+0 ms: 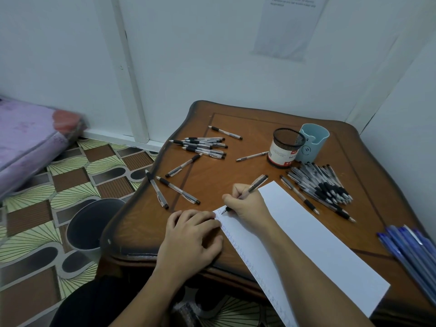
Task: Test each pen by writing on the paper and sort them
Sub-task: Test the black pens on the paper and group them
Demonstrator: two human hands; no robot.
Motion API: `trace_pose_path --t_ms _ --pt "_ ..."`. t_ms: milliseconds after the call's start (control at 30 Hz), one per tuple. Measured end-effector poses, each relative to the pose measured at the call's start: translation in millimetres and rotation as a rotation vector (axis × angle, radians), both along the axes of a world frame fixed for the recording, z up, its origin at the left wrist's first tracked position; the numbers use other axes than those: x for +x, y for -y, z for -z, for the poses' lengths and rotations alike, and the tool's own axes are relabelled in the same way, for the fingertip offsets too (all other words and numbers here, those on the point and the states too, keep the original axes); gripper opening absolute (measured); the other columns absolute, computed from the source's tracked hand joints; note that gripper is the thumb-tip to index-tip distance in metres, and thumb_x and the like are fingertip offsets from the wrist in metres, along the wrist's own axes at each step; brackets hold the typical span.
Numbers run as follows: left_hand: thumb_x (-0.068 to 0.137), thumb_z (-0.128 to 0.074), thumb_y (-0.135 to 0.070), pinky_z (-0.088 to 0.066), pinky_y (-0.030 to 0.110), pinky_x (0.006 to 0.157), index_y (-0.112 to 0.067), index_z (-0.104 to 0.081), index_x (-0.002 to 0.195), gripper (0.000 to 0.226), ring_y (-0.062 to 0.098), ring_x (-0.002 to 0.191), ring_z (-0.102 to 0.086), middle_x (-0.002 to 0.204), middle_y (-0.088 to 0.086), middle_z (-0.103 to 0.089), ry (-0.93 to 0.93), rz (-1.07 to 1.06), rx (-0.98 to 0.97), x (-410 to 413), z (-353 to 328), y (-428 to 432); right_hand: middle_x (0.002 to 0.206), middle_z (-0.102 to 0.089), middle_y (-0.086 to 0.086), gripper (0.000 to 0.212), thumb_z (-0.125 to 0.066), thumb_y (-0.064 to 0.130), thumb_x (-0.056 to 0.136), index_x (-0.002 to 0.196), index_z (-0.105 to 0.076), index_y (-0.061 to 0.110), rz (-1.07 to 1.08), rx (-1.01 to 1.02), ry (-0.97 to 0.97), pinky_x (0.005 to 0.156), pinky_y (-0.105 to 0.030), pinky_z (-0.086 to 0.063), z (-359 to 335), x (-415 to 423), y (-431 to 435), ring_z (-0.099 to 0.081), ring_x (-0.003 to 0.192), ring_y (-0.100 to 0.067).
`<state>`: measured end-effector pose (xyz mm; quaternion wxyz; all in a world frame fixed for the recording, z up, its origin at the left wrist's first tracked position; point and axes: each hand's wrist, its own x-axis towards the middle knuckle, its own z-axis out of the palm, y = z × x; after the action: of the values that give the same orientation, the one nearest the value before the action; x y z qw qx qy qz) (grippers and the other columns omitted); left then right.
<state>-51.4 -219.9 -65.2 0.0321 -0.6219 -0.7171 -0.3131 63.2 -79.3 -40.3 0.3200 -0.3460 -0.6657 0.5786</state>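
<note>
Wooden bench [236,161] by white wall [212,55], patterned floor [47,197] left, right hand [247,204] pinching pen [256,182] on paper [306,232], left hand [191,237] relaxed at paper edge

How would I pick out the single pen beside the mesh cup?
On the wooden table, two cups stand at the far right: a black mesh cup and a pale blue holder. One pen lies just left of the mesh cup, one end at its base. Unlike the pile further left and the heap in front of the cups, it lies alone, touching no other pen.
</note>
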Motion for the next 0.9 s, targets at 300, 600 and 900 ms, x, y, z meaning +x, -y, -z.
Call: trace_pose_path --t_ms 300,600,900 --pt "0.079 -0.054 -0.051 -0.042 0.046 0.094 -0.04 -0.07 0.094 0.024 0.004 0.105 -0.055 0.109 -0.025 -0.063 -0.002 -0.001 -0.004 0.0 -0.5 0.5 0.058 -0.028 -0.007 0.038 -0.064 0.002 0.087 0.063 -0.035 0.002 -0.002 0.058 0.024 0.048 -0.022 -0.034 2.3 1.9 -0.1 -0.033 0.051 -0.011" --pt "0.079 -0.054 -0.051 -0.042 0.045 0.093 -0.04 -0.07 0.093 0.023 0.004 0.104 -0.054 0.108 -0.025 -0.063 0.005 -0.006 0.005 0.6 0.1 -0.2 0.056 -0.027 -0.003 0.045 -0.063 0.0 0.085 0.057 -0.032 0.016 0.021 0.094 0.034 0.049 -0.025 -0.034 2.6 1.5 1.2 -0.032 0.052 -0.014" --pt "0.079 -0.054 -0.051 -0.041 0.044 0.094 -0.04 -0.07 0.094 0.024 0.004 0.104 -0.054 0.108 -0.024 -0.064 -0.002 -0.007 0.001 0.6 -0.1 -0.5 0.059 -0.028 -0.011 0.04 -0.063 0.005 0.084 0.059 -0.032 0.009 0.029 0.111 0.027 0.054 -0.032 -0.033 4.4 1.8 0.2 -0.034 0.056 -0.019"
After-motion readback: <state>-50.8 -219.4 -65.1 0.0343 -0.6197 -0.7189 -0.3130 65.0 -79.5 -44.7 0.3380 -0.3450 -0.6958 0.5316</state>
